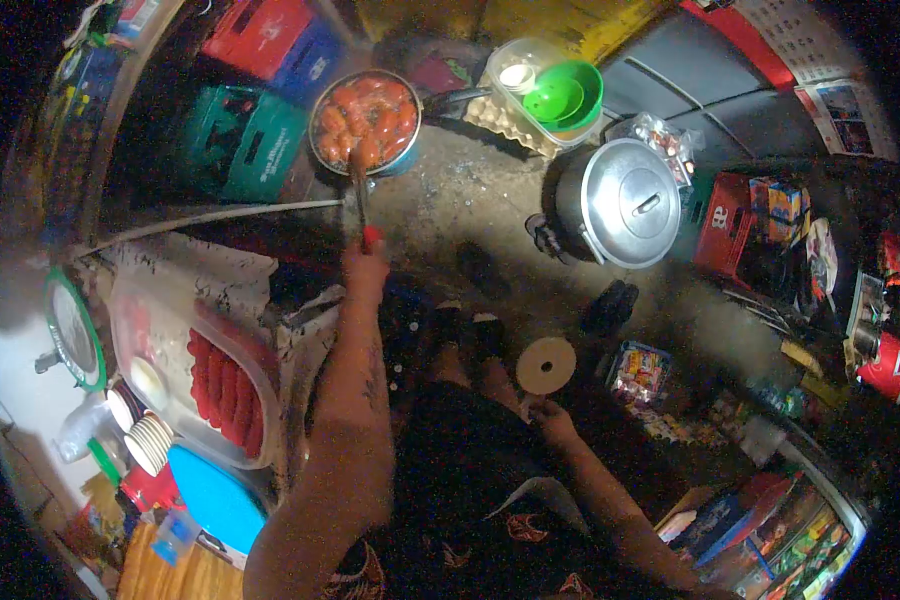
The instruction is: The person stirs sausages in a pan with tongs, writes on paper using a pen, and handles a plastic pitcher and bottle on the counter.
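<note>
My left hand (366, 268) reaches forward, closed around the red handle of a long metal cooking utensil (361, 205). Whether it is tongs or a turner is unclear. Its far end dips into a round pan (417, 150) filled with glossy red sausages (365, 115). Lower right, my right hand (555, 422) has its fingers drawn together, with a small pale bit at the fingertips that I cannot make out. Just above those fingers is a round tan disc (530, 373) with a dark centre hole; contact between them is unclear.
A large lidded pot (625, 203) stands at right. Behind it, a clear tub (515, 62) holds green bowls. Crates (238, 145) stack up at left. A plastic tray (170, 330) with red sausages (225, 395) lies near my left arm, beside a blue lid (210, 495).
</note>
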Tool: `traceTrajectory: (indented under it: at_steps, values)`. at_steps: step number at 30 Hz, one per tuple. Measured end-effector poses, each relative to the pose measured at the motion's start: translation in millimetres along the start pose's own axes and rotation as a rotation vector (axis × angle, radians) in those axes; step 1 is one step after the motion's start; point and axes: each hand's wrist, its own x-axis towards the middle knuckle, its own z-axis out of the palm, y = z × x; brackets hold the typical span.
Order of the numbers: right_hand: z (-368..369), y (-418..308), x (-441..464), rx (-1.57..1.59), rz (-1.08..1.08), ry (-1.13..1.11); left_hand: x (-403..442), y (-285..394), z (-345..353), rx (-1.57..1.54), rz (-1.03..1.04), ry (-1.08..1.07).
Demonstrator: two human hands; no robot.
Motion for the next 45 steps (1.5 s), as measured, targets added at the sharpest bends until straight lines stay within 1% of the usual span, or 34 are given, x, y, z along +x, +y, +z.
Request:
traceTrajectory:
  at_steps: [2,5,8,11,15,17,18,19,21,23,26,29,33,35,36,38,39,41,45]
  values:
    - [-1,-2,0,0.001,-0.019,-0.006,6,-20,9,0.402,0.350,0.216]
    - [0,-4,-3,0.015,0.000,0.004,-12,2,8,0.638,0.208,0.176]
    - [-1,-10,-4,0.108,0.049,-0.004,-10,7,10,0.699,0.212,0.098]
    - [-3,-18,-9,0.159,0.054,0.005,7,-9,18,0.766,0.208,0.110]
    - [0,-15,-8,0.181,0.013,0.028,5,-7,15,0.713,0.213,0.133]
    - [2,2,2,0.070,-0.013,0.041,8,-11,12,0.673,0.218,0.130]
    - [3,10,7,0.015,-0.027,0.047,3,-7,9,0.553,0.175,0.121]
    - [3,13,11,-0.025,0.005,0.025,-5,1,3,0.432,0.132,0.111]
    - [2,15,15,-0.106,0.070,-0.018,-10,3,0,0.336,0.153,0.118]
    - [1,14,15,-0.135,0.062,-0.013,-3,-10,0,0.386,0.279,0.154]
    - [-1,-3,6,-0.104,0.060,0.006,10,-24,4,0.467,0.222,0.170]
    - [0,-13,2,-0.030,0.072,0.025,0,-10,2,0.540,0.183,0.190]
    - [0,-14,3,-0.004,0.096,0.036,-8,-2,3,0.511,0.163,0.205]
    - [-1,-17,1,0.016,0.044,0.030,-13,-1,4,0.512,0.168,0.219]
    - [-2,-20,0,0.026,0.018,0.028,-9,-13,6,0.477,0.242,0.212]
    - [3,10,16,-0.068,0.035,0.016,7,-50,12,0.403,0.388,0.199]
    - [4,21,22,-0.116,0.043,0.010,-3,-34,8,0.480,0.367,0.149]
    - [1,4,14,-0.069,0.042,0.014,-34,18,-3,0.630,0.324,0.048]
    - [1,0,10,0.067,0.018,0.022,-24,27,7,0.773,0.338,0.113]
